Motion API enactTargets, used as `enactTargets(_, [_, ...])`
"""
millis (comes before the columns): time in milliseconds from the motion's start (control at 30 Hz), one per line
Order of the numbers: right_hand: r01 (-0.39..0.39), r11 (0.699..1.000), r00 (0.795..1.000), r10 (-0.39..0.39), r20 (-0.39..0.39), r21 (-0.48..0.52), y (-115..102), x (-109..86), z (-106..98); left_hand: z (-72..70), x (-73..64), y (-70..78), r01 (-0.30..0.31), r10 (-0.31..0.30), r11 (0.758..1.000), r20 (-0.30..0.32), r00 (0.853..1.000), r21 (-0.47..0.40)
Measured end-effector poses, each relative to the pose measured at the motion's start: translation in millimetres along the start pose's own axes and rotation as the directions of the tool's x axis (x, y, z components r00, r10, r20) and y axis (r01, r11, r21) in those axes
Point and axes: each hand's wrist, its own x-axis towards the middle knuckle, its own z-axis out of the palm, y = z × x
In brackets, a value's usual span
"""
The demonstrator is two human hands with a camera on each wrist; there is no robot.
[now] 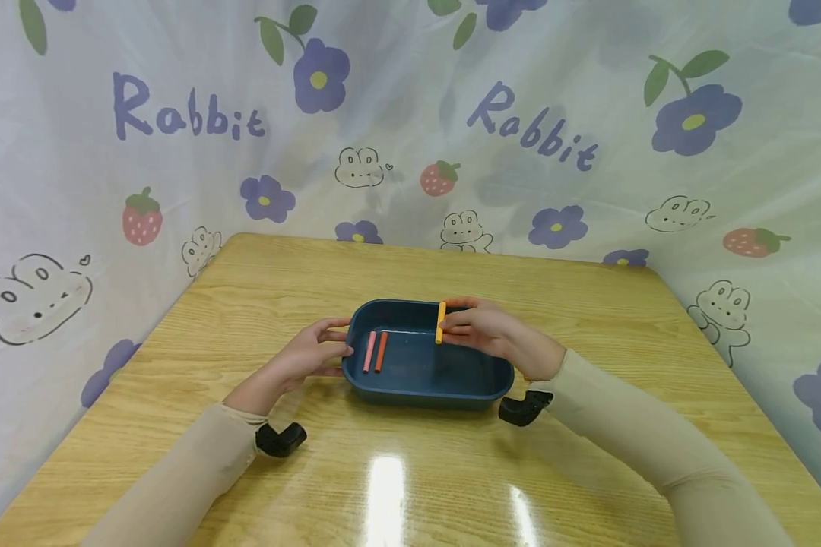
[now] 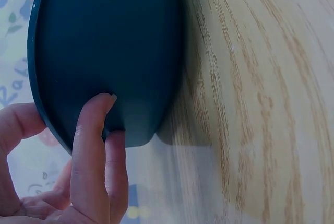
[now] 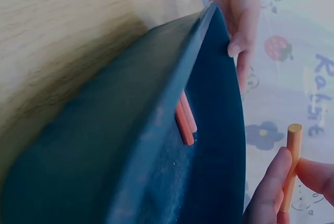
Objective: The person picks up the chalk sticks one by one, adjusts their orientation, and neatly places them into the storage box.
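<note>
A dark blue oval tray (image 1: 420, 393) stands on the table. My left hand (image 1: 309, 351) grips its left end, thumb over the rim and fingers against the outer wall (image 2: 109, 41). Above the right part of the tray, my right hand (image 1: 482, 327) pinches a yellow chalk stick (image 1: 441, 323) between thumb and fingertips. The right wrist view shows this chalk (image 3: 294, 156) held upright, its flat end free. On the tray floor near the left end, a pink chalk stick (image 1: 369, 352) and a red chalk stick (image 1: 381, 352) lie side by side.
The wood-grain table (image 1: 280, 281) carries the tray near its middle. A small orange thing (image 1: 527, 377) shows partly behind the right wrist. Black wrist cameras (image 1: 280, 439) sit under both sleeves. A patterned cloth (image 1: 410, 114) hangs around the table's back and sides.
</note>
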Motion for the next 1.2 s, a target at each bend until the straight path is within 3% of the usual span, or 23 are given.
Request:
enactTargets(533, [-0.125, 0.987, 0.992, 0.127, 0.013, -0.100, -5.3, 28.4, 27.7, -1.9, -0.3, 0.2, -0.017, 0.017, 1.000, 0.007, 1.000, 0.000])
enactTargets(933, [-0.240, 0.953, 0.958, 0.263, 0.110, -0.186, -7.3, 49.0, 38.5, -1.4, -0.5, -0.7, -0.015, 0.015, 1.000, 0.002, 1.000, 0.002])
enactTargets(1200, [-0.284, 0.939, 0.946, 0.307, 0.100, -0.195, -1.5, 64.2, 45.4, -1.1, 0.7, -2.1, -0.009, 0.009, 1.000, 0.000, 1.000, 0.003])
